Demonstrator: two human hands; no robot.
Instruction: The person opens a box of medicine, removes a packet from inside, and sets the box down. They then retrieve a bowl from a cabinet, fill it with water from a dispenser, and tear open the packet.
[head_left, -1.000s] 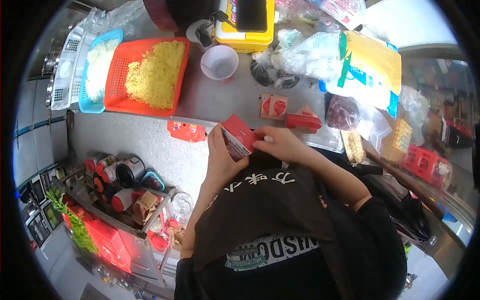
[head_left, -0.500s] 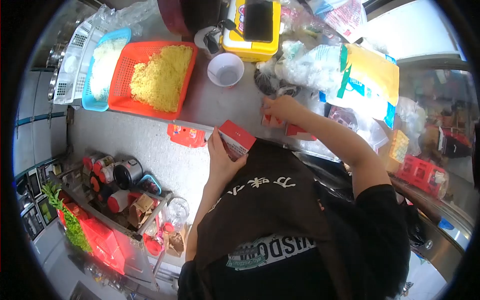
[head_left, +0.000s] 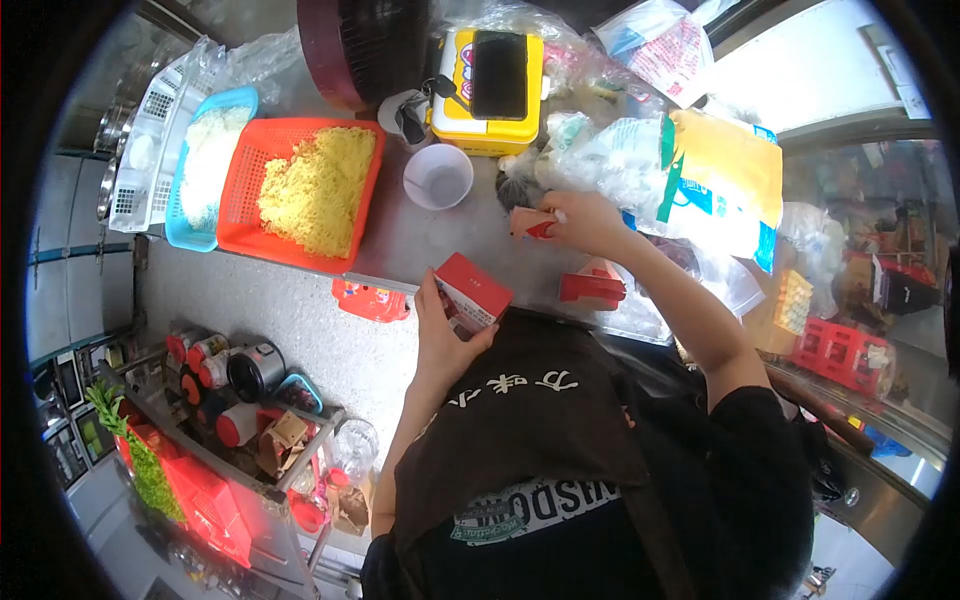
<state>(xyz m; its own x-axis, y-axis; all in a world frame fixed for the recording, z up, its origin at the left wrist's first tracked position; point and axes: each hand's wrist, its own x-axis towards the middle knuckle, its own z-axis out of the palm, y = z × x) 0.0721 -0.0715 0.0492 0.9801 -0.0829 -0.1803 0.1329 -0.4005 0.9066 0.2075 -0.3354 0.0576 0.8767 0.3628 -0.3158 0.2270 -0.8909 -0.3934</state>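
My left hand (head_left: 446, 335) is wrapped around a small red and white carton (head_left: 474, 290), tilted just in front of the dark apron. Over the metal counter, my right hand (head_left: 586, 222) pinches a small red and pale packet (head_left: 532, 224); its exact kind is unclear. Below that wrist, near the counter's front edge, lies another red box (head_left: 592, 287), which looks opened. A white cup (head_left: 438, 177) with a thin utensil in it stands beyond both hands. Dark contents show through a clear bag (head_left: 517, 184) close to the right hand's fingers.
Yellow noodles (head_left: 315, 190) fill a red basket (head_left: 238, 205) at the left, beside a blue tray (head_left: 190, 228). A phone (head_left: 499, 75) lies on a yellow case (head_left: 450, 120). Plastic bags (head_left: 610, 150) crowd the right side. Jars (head_left: 256, 370) stand on a lower cart.
My right hand has risen slightly with the packet, which now shows more clearly. The red box under my forearm is more exposed. The left hand still holds its carton, and the view has shifted.
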